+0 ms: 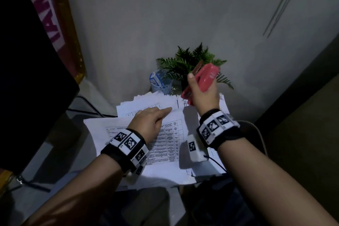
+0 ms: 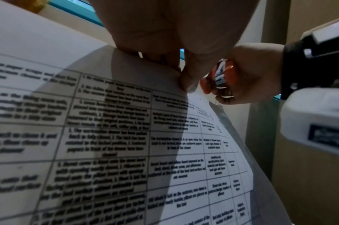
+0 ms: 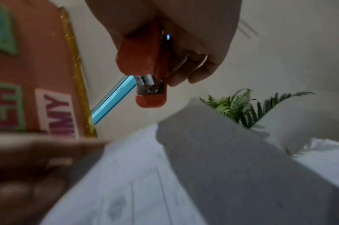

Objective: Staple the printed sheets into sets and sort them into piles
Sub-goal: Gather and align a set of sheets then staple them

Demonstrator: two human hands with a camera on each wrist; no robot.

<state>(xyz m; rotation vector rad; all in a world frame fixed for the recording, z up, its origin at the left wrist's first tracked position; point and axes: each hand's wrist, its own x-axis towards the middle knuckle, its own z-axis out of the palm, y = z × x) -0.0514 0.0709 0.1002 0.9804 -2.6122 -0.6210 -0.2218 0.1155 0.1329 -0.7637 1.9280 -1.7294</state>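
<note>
A printed sheet with a table [image 1: 168,145] lies on top of loose white sheets [image 1: 146,102] on the desk. My left hand [image 1: 157,115] rests on it, index finger stretched toward its far corner. In the left wrist view its fingertips [image 2: 184,82] pinch that corner of the sheet [image 2: 107,137], which curves upward. My right hand [image 1: 201,93] grips a red stapler [image 1: 207,77], raised above the papers to the right of the left hand. In the right wrist view the stapler [image 3: 145,60] points its mouth down over the sheets [image 3: 136,182].
A green fern plant [image 1: 189,62] and a blue mesh cup [image 1: 161,82] holding a small box stand behind the papers by the wall. A dark monitor [image 1: 27,79] fills the left side, with cables [image 1: 86,104] under it. A colourful poster [image 1: 55,14] hangs at the far left.
</note>
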